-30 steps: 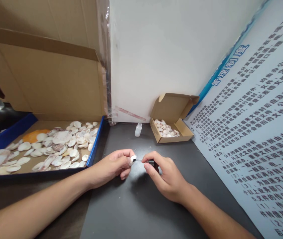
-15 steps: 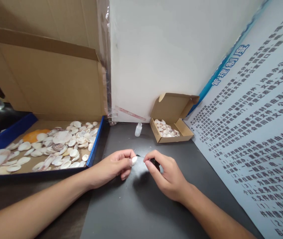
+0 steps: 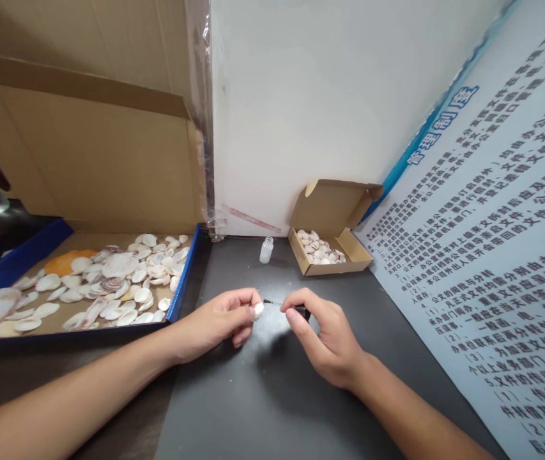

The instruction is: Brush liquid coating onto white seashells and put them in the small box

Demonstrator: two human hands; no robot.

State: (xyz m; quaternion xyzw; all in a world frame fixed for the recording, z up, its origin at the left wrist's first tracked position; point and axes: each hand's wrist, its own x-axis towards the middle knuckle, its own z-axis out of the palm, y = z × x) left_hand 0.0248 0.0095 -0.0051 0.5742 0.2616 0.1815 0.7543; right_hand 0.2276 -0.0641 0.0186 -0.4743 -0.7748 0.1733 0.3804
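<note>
Between the thumb and fingers of my left hand is a small white shell. My right hand is closed on the dark cap of a small brush; its thin stem points left and its dark tip is close to the shell. Whether the tip touches the shell is too small to tell. Beyond both hands a small clear bottle stands upright without a cap, with whitish contents.
On the left, a blue-edged box holds many shells and an orange piece. A small open cardboard box with shells stands at the back right. A white wall rises behind, and a printed sign leans along the right.
My right hand has shifted slightly right with the brush, so more of its tip and stem shows beside the shell. My left hand has barely moved.
</note>
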